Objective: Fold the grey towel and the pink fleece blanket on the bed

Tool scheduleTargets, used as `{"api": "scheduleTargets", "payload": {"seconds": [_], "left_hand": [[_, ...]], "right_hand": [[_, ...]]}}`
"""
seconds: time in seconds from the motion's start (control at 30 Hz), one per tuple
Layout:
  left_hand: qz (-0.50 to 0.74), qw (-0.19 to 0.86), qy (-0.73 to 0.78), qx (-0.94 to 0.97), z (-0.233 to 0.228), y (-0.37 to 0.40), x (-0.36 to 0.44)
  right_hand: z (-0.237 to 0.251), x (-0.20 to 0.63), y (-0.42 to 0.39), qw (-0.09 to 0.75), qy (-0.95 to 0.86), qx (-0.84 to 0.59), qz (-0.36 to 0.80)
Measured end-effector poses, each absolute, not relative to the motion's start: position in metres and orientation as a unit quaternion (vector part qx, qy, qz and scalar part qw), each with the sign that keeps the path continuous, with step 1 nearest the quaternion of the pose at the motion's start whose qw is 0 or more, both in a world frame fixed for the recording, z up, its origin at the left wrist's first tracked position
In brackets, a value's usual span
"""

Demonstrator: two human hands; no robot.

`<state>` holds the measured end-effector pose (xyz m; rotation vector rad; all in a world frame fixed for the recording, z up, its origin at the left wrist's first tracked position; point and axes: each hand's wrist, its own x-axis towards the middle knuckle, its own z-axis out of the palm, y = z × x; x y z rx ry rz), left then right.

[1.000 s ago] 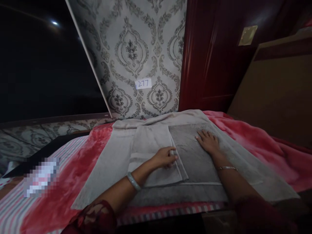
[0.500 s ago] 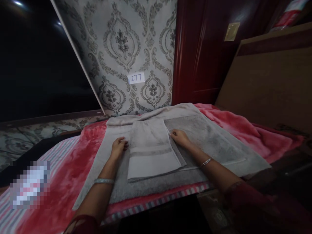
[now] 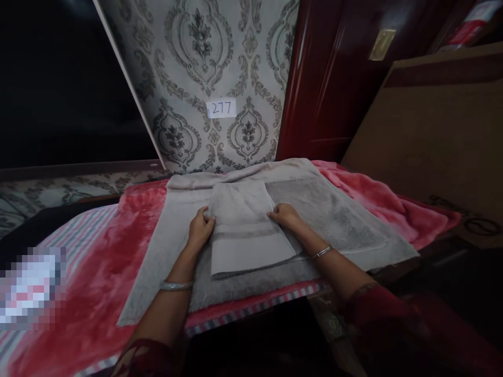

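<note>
A light grey folded towel (image 3: 241,238) with a darker band across it lies flat on a larger grey towel (image 3: 330,214). My right hand (image 3: 286,215) has its fingers closed on the folded towel's right edge. At the opposite edge, my left hand (image 3: 201,226) has thumb and fingers pinched together on the cloth; its fingertips are partly hidden. Beneath everything spreads a red plush blanket (image 3: 102,272), laid over a striped cloth (image 3: 88,230).
A dark TV screen (image 3: 66,89) stands at the left. Behind are a patterned wall with a paper label (image 3: 221,108) and a dark red door (image 3: 330,78). A large cardboard box (image 3: 436,125) leans at the right. A blurred item (image 3: 31,288) lies at left.
My left hand has moved right, from beside the folded towel onto its left edge. My right hand stays at the right edge. The view has shifted slightly.
</note>
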<state>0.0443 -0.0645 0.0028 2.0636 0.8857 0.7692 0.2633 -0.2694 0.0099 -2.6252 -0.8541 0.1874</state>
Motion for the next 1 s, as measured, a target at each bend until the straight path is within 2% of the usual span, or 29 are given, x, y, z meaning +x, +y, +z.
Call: {"api": "scheduleTargets", "payload": {"seconds": [0.27, 0.67, 0.87, 1.0], "left_hand": [[0.31, 0.38, 0.362, 0.793, 0.001, -0.069, 0.044], [0.209, 0.527, 0.335, 0.753, 0.0, -0.085, 0.037], [0.239, 0.615, 0.291, 0.692, -0.007, -0.082, 0.04], [0.241, 0.581, 0.306, 0.715, -0.013, -0.078, 0.04]], "right_hand": [[0.001, 0.267, -0.285, 0.239, -0.273, -0.932, 0.023], [-0.006, 0.266, -0.295, 0.312, -0.279, -0.903, 0.098], [-0.014, 0.265, -0.296, 0.46, -0.28, -0.834, 0.121], [-0.021, 0.263, -0.297, 0.439, -0.263, -0.85, 0.121]]}}
